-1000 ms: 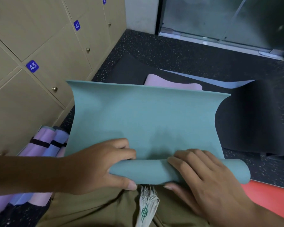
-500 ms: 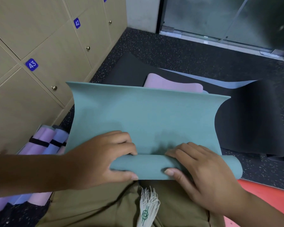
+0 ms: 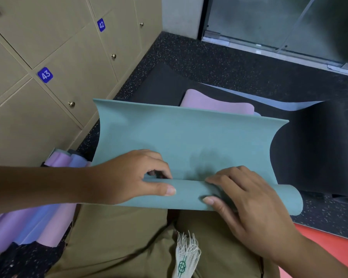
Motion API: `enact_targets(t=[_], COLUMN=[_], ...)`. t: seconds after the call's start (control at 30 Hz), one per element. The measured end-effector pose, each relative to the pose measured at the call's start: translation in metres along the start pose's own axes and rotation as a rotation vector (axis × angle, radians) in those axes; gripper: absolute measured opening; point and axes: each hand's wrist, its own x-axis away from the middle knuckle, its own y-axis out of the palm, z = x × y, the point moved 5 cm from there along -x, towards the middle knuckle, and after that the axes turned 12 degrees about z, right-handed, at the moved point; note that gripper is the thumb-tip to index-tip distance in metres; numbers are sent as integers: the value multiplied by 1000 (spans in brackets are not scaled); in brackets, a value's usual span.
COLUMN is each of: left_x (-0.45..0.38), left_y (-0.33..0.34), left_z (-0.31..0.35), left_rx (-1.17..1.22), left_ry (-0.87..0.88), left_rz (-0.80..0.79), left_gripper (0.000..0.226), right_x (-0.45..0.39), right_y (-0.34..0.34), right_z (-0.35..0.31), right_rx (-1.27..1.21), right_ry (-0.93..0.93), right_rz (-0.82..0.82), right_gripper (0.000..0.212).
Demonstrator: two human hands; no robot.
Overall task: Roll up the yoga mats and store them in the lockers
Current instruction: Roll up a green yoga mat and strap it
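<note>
Teal mat barely started

Both hands, left hand (image 3: 127,177) and right hand (image 3: 249,207), grip the teal mat (image 3: 189,137) roll; most lies flat beyond the fingers (image 3: 159,173), lockers (image 3: 72,57) shut.

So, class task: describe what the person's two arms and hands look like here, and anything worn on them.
Both arms are bare as far as the frame shows: no sleeves, gloves, watch, rings or bracelets in view. The left hand and right hand have short, unpainted nails. The left forearm enters from the left edge, the right from the lower right corner.
</note>
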Motion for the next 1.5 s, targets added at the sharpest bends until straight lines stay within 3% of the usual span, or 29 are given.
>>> enact_targets(t=[0.23, 0.43, 0.53, 0.7, 0.83, 0.97, 1.2, 1.5], left_x=[6, 19, 15, 2, -10, -22, -13, 2], left_y=[-11, -3, -4, -10, -13, -16, -23, -12], left_z=[12, 23, 18, 9, 1, -5, 9, 13], left_rx=[-36, -290, -277, -150, -39, 51, -122, -364], left_ry=[120, 451, 424, 256, 101, 4, 176, 368], left_rz=[256, 334, 331, 268, 194, 108, 295, 348], left_gripper=[25, 43, 44, 46, 50, 43, 36, 49], right_x=[-21, -38, -42, -33, -24, -20, -36, -66], right_y=[3, 9, 10, 2, 4, 11, 18, 27], right_z=[9, 18, 19, 11, 2, 6, 15, 35], right_rx=[-45, -130, -114, -42, 12, -42, -72, -126], right_ry=[123, 155, 130, 80, -5, 57, 123, 221], right_rz=[-141, -269, -221, 52, 102, 136, 105, -66], right_gripper=[41, 47, 44, 33, 27, 29, 32, 38])
